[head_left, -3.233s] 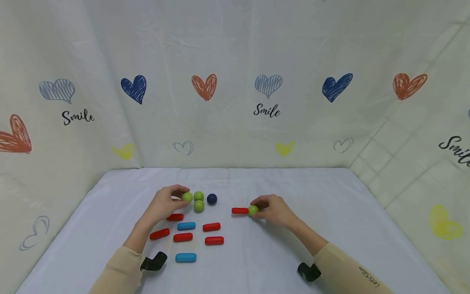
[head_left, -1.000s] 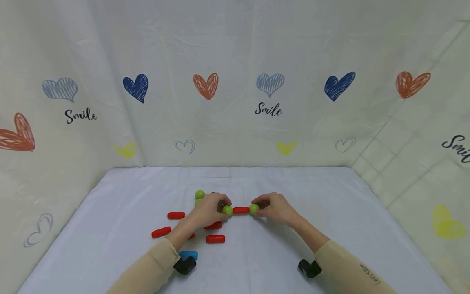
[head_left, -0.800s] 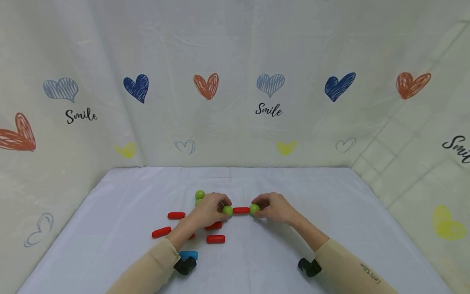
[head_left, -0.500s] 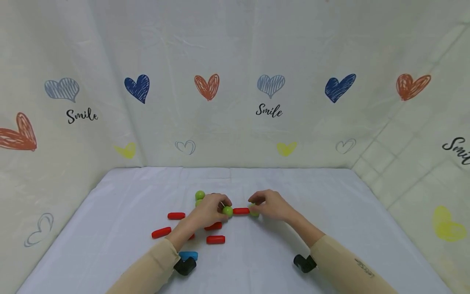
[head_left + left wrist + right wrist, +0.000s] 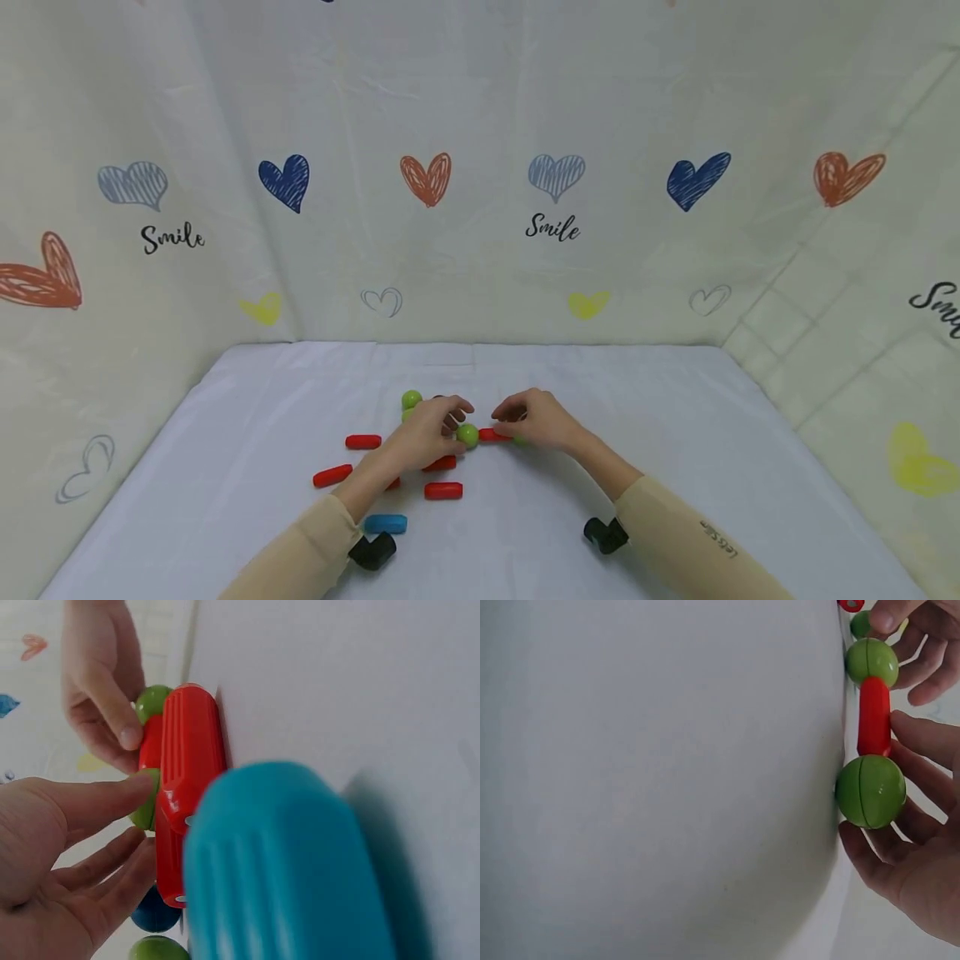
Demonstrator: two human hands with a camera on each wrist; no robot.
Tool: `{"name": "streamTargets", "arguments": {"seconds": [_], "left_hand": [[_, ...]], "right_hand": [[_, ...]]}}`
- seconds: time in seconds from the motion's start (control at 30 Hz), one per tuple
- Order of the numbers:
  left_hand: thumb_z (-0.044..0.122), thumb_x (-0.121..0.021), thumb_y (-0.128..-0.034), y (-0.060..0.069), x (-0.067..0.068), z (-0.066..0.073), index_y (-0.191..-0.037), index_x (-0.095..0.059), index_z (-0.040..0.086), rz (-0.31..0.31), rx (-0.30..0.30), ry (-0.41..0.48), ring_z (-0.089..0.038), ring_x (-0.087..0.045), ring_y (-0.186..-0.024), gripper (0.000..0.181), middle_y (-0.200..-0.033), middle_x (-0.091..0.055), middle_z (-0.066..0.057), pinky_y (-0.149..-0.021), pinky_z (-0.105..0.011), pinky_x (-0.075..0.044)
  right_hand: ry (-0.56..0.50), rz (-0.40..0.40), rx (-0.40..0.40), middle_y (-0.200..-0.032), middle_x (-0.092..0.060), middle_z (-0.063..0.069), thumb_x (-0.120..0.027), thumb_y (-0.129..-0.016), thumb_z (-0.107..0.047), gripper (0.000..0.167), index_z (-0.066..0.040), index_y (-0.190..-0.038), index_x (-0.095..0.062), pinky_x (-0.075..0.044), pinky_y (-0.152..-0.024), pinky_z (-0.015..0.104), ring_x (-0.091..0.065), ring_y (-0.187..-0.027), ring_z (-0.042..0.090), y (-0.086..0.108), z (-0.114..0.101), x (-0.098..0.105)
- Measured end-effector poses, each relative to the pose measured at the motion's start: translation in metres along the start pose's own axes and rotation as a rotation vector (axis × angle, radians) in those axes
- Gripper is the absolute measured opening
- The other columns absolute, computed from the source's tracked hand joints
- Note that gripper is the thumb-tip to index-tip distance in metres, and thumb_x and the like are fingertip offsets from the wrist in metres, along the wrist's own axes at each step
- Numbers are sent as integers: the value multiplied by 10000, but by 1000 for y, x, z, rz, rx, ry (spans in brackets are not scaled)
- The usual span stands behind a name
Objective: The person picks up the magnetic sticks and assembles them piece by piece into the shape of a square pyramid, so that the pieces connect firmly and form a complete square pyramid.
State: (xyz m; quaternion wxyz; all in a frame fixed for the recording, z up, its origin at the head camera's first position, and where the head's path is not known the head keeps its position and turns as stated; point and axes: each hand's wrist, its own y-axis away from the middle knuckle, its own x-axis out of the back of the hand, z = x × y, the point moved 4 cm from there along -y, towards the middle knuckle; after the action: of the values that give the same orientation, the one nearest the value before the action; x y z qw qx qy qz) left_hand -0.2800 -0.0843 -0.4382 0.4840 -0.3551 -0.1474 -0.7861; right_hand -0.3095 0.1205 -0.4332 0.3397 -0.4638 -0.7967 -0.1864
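A red ridged rod [image 5: 491, 435] lies between two green balls, forming a straight line on the table. At its left end is one green ball [image 5: 467, 435]; my left hand [image 5: 431, 429] has its thumb against it, while the other fingers are spread away. The other green ball [image 5: 870, 791] is at the right end, mostly hidden by my right hand [image 5: 543, 421] in the head view. That hand is over the rod, its thumb beside the rod and its fingers apart, not closed on anything. In the left wrist view a blue rod [image 5: 277, 862] fills the foreground.
Loose red rods, such as one at the front [image 5: 443, 491], lie left of centre, several partly behind my left arm. A blue rod [image 5: 386, 524] is nearer me. Behind my left hand are more green balls [image 5: 412, 401] and a dark blue ball [image 5: 155, 911].
My left hand has carried a green ball from the left group to the rod's left end, then loosened its fingers. My right hand has released the right ball and shifted left over the rod.
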Motion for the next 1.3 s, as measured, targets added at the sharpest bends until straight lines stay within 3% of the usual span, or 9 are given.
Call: {"name": "streamTargets", "arguments": {"seconds": [0.2, 0.4, 0.63, 0.87, 1.3], "left_hand": [[106, -818, -883, 11, 3, 1, -1305, -622, 74, 11, 36, -14, -212, -635, -1045, 466, -1196, -659, -57, -884, -348, -567], [134, -833, -871, 20, 8, 2, -1243, -657, 86, -14, 83, -25, -215, -622, -1029, 414, -1167, -666, -60, -851, -354, -574], [149, -845, -861, 28, 8, 3, -1181, -699, 71, -72, 64, -113, -218, -628, -991, 360, -1066, -655, -23, -779, -282, -565], [124, -836, -864, 35, 9, 6, -1180, -714, 66, -90, 43, -192, -237, -616, -1014, 343, -1072, -641, -28, -760, -251, -559], [97, -825, -871, 39, 10, 6, -1164, -728, 54, -134, 39, -205, -224, -631, -989, 312, -1042, -654, -16, -789, -292, -573]], "right_hand": [[-1, -31, -4, -943, -731, -38, -750, -946, -161, 143, -65, -1045, -789, -554, -694, 295, -627, -823, 139, 2, 0, -3], [37, -27, 0, -910, -718, -57, -741, -947, -147, 126, -71, -1038, -784, -542, -741, 303, -619, -818, 121, 7, 1, -3], [55, 5, -22, -877, -680, -63, -734, -951, -144, 107, -85, -1033, -772, -529, -738, 304, -593, -809, 130, 17, 4, 1], [65, 32, -30, -866, -664, -33, -736, -947, -167, 175, -60, -1087, -733, -530, -704, 299, -606, -771, 124, 26, 7, 5], [42, 36, -53, -836, -637, -18, -728, -944, -149, 302, -16, -1206, -656, -520, -662, 305, -583, -719, 138, 30, 11, 7]]}}
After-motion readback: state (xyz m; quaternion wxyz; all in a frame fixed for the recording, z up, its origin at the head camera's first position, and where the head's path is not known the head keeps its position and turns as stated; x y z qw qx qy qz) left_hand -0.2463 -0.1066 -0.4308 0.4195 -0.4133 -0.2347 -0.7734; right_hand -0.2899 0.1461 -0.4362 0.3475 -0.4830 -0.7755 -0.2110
